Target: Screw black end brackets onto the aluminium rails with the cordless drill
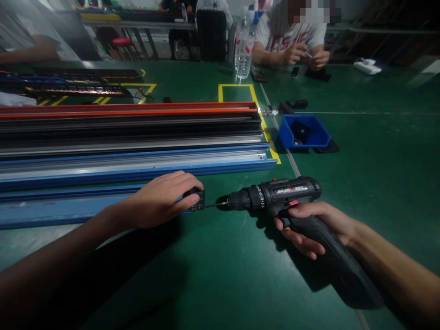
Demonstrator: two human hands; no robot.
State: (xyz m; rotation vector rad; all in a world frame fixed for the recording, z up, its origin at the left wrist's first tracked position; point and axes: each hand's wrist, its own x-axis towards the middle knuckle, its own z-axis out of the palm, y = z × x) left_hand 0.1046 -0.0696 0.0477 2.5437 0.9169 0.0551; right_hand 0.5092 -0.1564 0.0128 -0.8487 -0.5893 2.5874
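Note:
My right hand [305, 229] is wrapped round the handle of a black cordless drill [292, 190], its chuck pointing left. The drill's long thin bit [215, 205] reaches a black end cap [197, 197] at the right end of a blue metal profile [79, 206]. My left hand [168, 197] lies over that end, closed on the end cap with thumb and fingers. Whether the tip sits in a screw is too small to tell.
Behind lie several long profiles: blue [206, 167], black [206, 121] and red [172, 109]. A blue bin [304, 133] with dark parts stands right of them. Plastic bottles [244, 55] stand farther back, near a seated person [288, 36]. Yellow tape [271, 146] marks the green table.

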